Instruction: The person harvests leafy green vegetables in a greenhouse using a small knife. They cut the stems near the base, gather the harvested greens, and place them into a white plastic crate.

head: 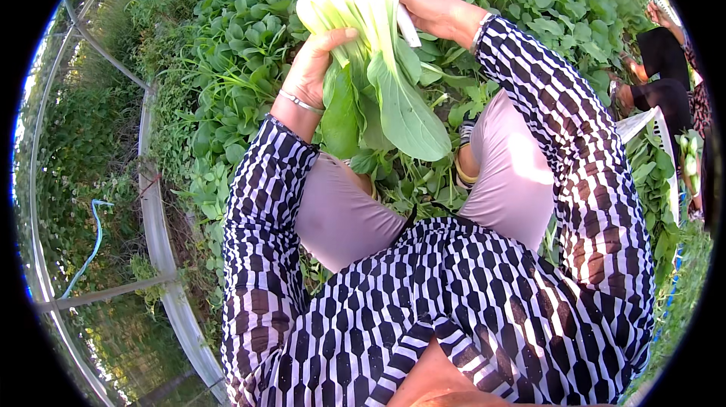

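Observation:
My left hand (pixel 320 58) grips a bunch of bok choy (pixel 377 61), its thumb laid across the pale stalks. The white stem bases point up, away from me, and the broad green leaves hang towards my lap. At the right side of the stem bases is my right hand (pixel 428 7), with its fingertips partly hidden behind the stalks. Between that hand and the stalks runs a narrow white strip-like tool (pixel 409 27); its kind and what grips it cannot be told for sure.
Leafy green plants (pixel 244 38) grow ahead. A metal frame (pixel 159 225) runs along the left. At the right, a white crate (pixel 661 123) stands by picked greens (pixel 649 180), and another person in black trousers (pixel 661 61) crouches beyond it.

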Demonstrator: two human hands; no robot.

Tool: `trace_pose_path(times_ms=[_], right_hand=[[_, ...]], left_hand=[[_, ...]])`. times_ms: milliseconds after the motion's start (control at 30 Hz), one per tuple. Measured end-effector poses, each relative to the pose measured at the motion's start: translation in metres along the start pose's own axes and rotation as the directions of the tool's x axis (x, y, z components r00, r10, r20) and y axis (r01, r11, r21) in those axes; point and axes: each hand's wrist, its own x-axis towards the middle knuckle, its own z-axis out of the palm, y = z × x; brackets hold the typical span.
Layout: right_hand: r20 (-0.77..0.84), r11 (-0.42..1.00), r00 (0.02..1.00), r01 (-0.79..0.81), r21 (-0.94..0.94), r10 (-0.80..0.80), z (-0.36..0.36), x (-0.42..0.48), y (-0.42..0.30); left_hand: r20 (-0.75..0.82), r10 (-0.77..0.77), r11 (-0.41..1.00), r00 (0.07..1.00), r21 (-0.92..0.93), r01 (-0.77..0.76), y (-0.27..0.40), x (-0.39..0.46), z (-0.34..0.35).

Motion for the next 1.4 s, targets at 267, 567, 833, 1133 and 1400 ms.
trace_pose_path(times_ms=[267,567,833,1133,1400], right_hand=[[0.019,0.992,0.992,-0.128,-0.004,0.128,0.016,-0.022,-0.012],[-0.152,0.944,0.964,0.169,-0.284,-0.218,0.008,-0.031,-0.017],[0.02,0.906,0.984,0.169,-0.388,-0.176,0.032,-0.025,-0.008],[0.008,0.759,0.969,0.2,-0.62,-0.248,0.018,-0.019,-0.012],[-0.054,0.795,0.973,0.152,-0.588,-0.226,0.032,-0.018,-0.007]], left_hand=[[0.059,0.001,0.998,0.998,-0.057,0.002,-0.012,0.013,0.03],[-0.149,0.218,0.965,0.964,0.179,-0.19,-0.002,0.015,-0.01],[-0.192,0.374,0.876,0.907,0.396,-0.277,0.003,0.005,-0.003],[-0.244,0.36,0.867,0.9,0.445,-0.226,0.004,0.008,-0.012],[-0.171,0.224,0.901,0.96,0.412,-0.136,0.002,0.008,-0.006]])
